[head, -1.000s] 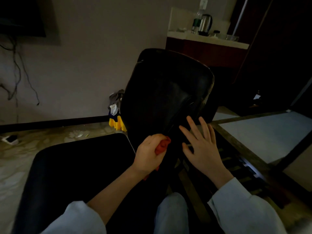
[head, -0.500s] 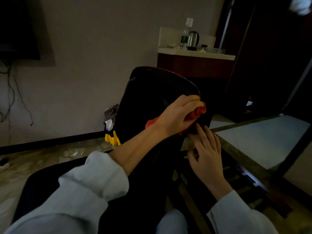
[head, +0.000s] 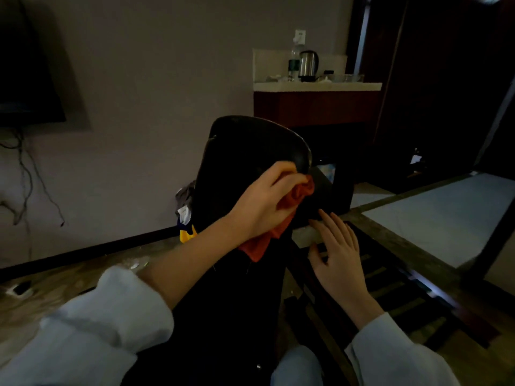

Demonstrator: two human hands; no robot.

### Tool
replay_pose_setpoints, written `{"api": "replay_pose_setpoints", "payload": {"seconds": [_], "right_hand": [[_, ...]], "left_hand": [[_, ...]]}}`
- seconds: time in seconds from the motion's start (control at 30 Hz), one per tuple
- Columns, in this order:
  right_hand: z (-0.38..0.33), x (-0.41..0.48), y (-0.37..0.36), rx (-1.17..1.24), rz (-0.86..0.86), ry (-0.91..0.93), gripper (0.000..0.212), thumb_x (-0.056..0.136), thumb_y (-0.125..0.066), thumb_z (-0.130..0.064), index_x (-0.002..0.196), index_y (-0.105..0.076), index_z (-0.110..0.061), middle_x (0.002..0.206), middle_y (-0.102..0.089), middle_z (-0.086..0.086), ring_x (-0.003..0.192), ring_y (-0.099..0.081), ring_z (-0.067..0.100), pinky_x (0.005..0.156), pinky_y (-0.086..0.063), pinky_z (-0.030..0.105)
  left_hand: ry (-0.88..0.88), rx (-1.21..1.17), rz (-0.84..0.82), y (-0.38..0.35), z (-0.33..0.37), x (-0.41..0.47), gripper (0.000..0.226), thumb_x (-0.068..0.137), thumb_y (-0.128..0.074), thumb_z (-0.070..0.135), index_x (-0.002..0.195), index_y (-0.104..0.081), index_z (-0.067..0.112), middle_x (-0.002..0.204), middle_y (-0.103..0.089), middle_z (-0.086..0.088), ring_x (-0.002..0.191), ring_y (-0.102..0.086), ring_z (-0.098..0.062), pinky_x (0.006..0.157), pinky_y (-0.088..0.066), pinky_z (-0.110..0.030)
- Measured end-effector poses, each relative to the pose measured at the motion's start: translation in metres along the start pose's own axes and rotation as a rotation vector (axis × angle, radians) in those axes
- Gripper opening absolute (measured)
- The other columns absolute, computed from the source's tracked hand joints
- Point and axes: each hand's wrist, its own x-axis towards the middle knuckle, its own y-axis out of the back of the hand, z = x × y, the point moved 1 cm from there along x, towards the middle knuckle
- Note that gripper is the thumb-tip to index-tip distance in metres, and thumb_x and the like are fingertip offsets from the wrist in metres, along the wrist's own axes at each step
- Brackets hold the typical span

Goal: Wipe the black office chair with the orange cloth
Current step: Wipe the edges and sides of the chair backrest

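The black office chair [head: 237, 151] stands in the middle, its backrest upright and facing me, its seat dark below. My left hand [head: 264, 199] grips the bunched orange cloth [head: 295, 195] and presses it against the right side of the backrest, just under the top edge. A loose end of the cloth hangs below the hand. My right hand [head: 338, 254] lies lower right with fingers straight, its fingertips touching the chair's right edge.
A slatted wooden frame [head: 395, 291] and a pale mattress [head: 446, 215] lie to the right. A counter [head: 317, 103] with a kettle [head: 308, 65] stands behind the chair. Clothes [head: 185, 215] lie on the floor by the wall.
My left hand has carried the cloth up from the bottom of the backrest to its upper right side. The right hand has stayed low at the chair's edge.
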Motion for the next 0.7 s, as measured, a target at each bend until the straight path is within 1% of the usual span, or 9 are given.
{"api": "replay_pose_setpoints", "payload": {"seconds": [0.13, 0.23, 0.3, 0.33, 0.37, 0.43, 0.5, 0.57, 0.7], "right_hand": [[-0.004, -0.002, -0.003, 0.113, -0.036, -0.04, 0.05, 0.088, -0.045, -0.027, 0.135, -0.05, -0.014, 0.146, -0.042, 0.005, 0.138, -0.03, 0.024, 0.113, -0.021, 0.044], [-0.006, -0.002, -0.004, 0.186, -0.061, -0.046, 0.053, 0.088, -0.051, -0.015, 0.14, -0.041, -0.016, 0.148, -0.038, 0.004, 0.139, -0.03, 0.025, 0.114, -0.026, 0.045], [-0.013, -0.001, -0.005, 0.362, -0.198, -0.096, 0.059, 0.092, -0.05, -0.004, 0.143, -0.028, -0.025, 0.148, -0.033, -0.003, 0.139, -0.025, 0.012, 0.114, -0.023, 0.024], [-0.016, -0.002, -0.008, 0.498, -0.314, -0.159, 0.061, 0.093, -0.047, 0.0, 0.142, -0.025, -0.029, 0.145, -0.033, -0.007, 0.135, -0.025, 0.005, 0.108, -0.023, 0.01], [-0.02, -0.002, -0.011, 0.625, -0.435, -0.227, 0.062, 0.093, -0.045, 0.002, 0.143, -0.025, -0.03, 0.144, -0.035, -0.008, 0.132, -0.028, 0.003, 0.101, -0.027, 0.005], [-0.022, -0.006, -0.018, 0.77, -0.537, -0.295, 0.068, 0.093, -0.044, 0.003, 0.146, -0.024, -0.034, 0.14, -0.044, -0.007, 0.128, -0.042, 0.007, 0.099, -0.038, 0.014], [-0.02, -0.009, -0.021, 0.764, -0.522, -0.28, 0.077, 0.091, -0.045, 0.004, 0.14, -0.019, -0.05, 0.144, -0.042, -0.006, 0.129, -0.042, 0.008, 0.105, -0.038, 0.024], [-0.019, -0.01, -0.017, 0.727, -0.517, -0.252, 0.081, 0.091, -0.044, 0.008, 0.133, -0.014, -0.055, 0.147, -0.037, -0.005, 0.129, -0.04, 0.005, 0.102, -0.036, 0.02], [-0.032, -0.016, -0.011, 0.737, -0.509, -0.226, 0.077, 0.091, -0.041, 0.015, 0.138, -0.015, -0.04, 0.139, -0.039, -0.015, 0.118, -0.046, -0.005, 0.099, -0.039, 0.013]], "left_hand": [[-0.032, 0.142, -0.048, 0.003, 0.009, 0.02, 0.04, 0.083, -0.057, 0.023, 0.118, -0.056, 0.005, 0.119, -0.05, -0.019, 0.1, -0.047, -0.02, 0.075, -0.049, -0.028], [-0.051, 0.202, -0.076, 0.005, 0.015, 0.009, 0.039, 0.082, -0.053, 0.027, 0.114, -0.057, 0.005, 0.117, -0.051, -0.018, 0.097, -0.043, -0.016, 0.071, -0.047, -0.025], [-0.054, 0.216, -0.109, 0.004, 0.019, -0.002, 0.038, 0.082, -0.052, 0.028, 0.113, -0.057, 0.007, 0.118, -0.047, -0.014, 0.096, -0.047, -0.019, 0.069, -0.053, -0.029], [-0.059, 0.211, -0.131, 0.002, 0.02, -0.01, 0.038, 0.082, -0.05, 0.029, 0.113, -0.057, 0.008, 0.118, -0.043, -0.011, 0.095, -0.05, -0.021, 0.067, -0.055, -0.033], [-0.064, 0.201, -0.153, -0.001, 0.021, -0.019, 0.037, 0.083, -0.049, 0.03, 0.112, -0.056, 0.009, 0.117, -0.039, -0.008, 0.094, -0.053, -0.023, 0.066, -0.056, -0.036], [-0.067, 0.178, -0.196, -0.006, 0.021, -0.043, 0.037, 0.083, -0.047, 0.031, 0.114, -0.053, 0.012, 0.117, -0.037, -0.005, 0.094, -0.054, -0.023, 0.066, -0.056, -0.037], [-0.06, 0.15, -0.229, -0.009, 0.02, -0.066, 0.035, 0.084, -0.049, 0.029, 0.114, -0.053, 0.013, 0.117, -0.037, -0.004, 0.096, -0.051, -0.02, 0.067, -0.056, -0.038], [-0.039, 0.111, -0.254, -0.008, 0.021, -0.082, 0.033, 0.085, -0.051, 0.027, 0.115, -0.054, 0.014, 0.117, -0.038, -0.003, 0.098, -0.049, -0.018, 0.069, -0.056, -0.038], [0.018, 0.048, -0.15, 0.007, 0.026, -0.086, 0.037, 0.084, -0.051, 0.026, 0.121, -0.046, 0.02, 0.12, -0.037, -0.002, 0.105, -0.047, -0.016, 0.078, -0.054, -0.031]]}}
